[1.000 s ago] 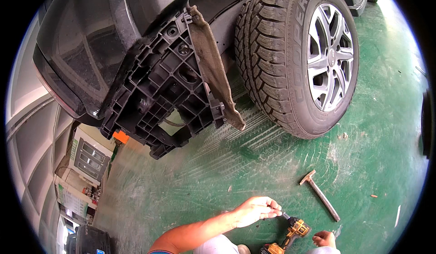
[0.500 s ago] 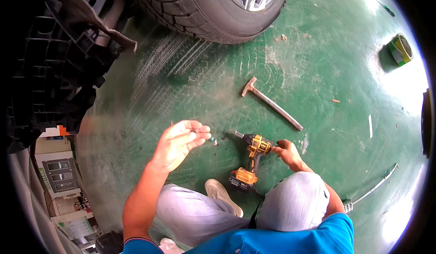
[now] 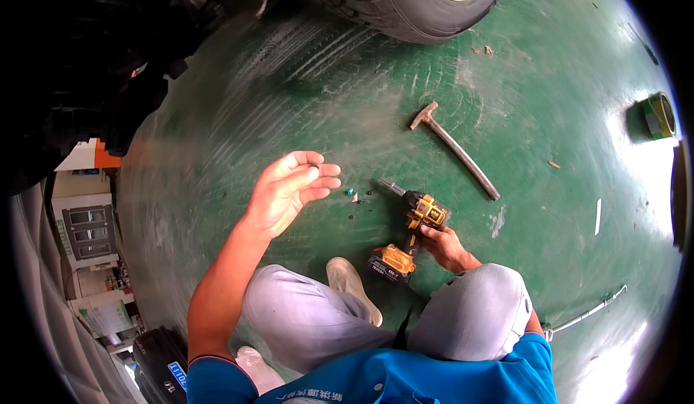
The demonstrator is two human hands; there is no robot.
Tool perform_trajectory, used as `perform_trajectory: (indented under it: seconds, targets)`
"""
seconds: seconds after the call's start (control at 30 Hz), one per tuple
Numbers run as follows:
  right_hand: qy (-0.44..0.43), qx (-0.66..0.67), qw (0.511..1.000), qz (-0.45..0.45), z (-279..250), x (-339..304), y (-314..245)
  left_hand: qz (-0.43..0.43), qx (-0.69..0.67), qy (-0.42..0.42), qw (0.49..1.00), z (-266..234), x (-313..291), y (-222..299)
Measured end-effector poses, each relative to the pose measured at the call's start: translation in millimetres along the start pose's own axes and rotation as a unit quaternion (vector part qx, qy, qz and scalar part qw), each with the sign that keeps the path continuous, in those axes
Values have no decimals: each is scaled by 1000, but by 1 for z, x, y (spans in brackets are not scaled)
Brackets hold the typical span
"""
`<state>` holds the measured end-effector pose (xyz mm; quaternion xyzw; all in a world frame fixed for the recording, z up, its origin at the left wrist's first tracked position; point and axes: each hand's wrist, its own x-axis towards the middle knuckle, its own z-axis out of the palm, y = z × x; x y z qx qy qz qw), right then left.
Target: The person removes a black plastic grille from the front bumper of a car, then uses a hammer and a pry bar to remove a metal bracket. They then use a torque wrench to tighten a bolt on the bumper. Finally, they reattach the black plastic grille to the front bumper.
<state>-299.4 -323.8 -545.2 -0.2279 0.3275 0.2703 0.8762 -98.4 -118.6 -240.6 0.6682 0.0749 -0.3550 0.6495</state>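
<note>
My left hand is raised above the floor, palm turned up. Its thumb and index finger pinch a small dark piece, too small to name surely, while the other fingers stretch out. My right hand is closed round the handle of a yellow and black cordless impact driver. The driver has a silver socket bit pointing up and left, and a black battery at its base. Between the left hand and the bit, several tiny parts lie on the floor, among them a blue one.
A hammer with a metal handle lies beyond the driver. A car tyre stands at the far side, with dark car parts overhead at left. On the right are a green tin and a long metal rod with a hooked end.
My right hand has gone from the driver's rear to round its handle. The left hand stays raised, its thumb and index finger now visibly pinching the dark piece. The view has shifted.
</note>
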Motion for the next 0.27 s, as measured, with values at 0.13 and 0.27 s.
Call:
perform_trajectory:
  seconds: [0.13, 0.27]
  targets:
    - [-28, 63, 997, -22, 4, 21, 27, 11, -1, 13, 1000, 2, -7, -1]
    - [-41, 31, 996, -77, 9, 30, 31, 30, -8, -3, 1000, -3, -8, -6]
